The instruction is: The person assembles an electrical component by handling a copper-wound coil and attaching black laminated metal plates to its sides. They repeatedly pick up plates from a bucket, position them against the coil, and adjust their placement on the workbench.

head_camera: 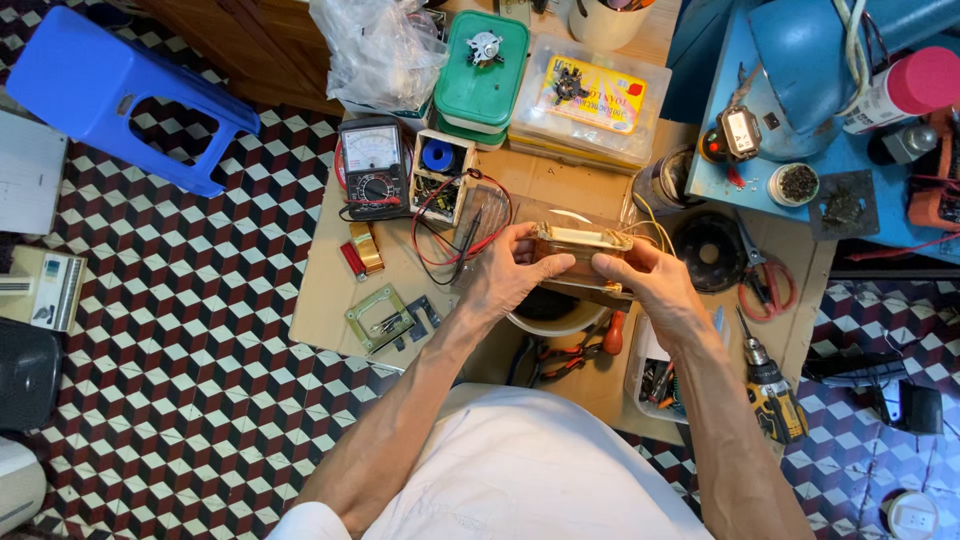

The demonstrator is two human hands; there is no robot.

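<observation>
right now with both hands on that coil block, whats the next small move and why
Probably set the transformer coil down on the cardboard work surface: both the left hand and right hand hold it, so neither can reach the pliers.

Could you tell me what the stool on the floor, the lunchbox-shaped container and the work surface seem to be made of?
The blue stool looks like moulded plastic: even colour, rounded edges, soft sheen. The green container also seems plastic, glossy with a moulded lid. The work surface looks like plain cardboard or fibreboard: matt, tan, thin-edged; which one is hard to tell.
</observation>
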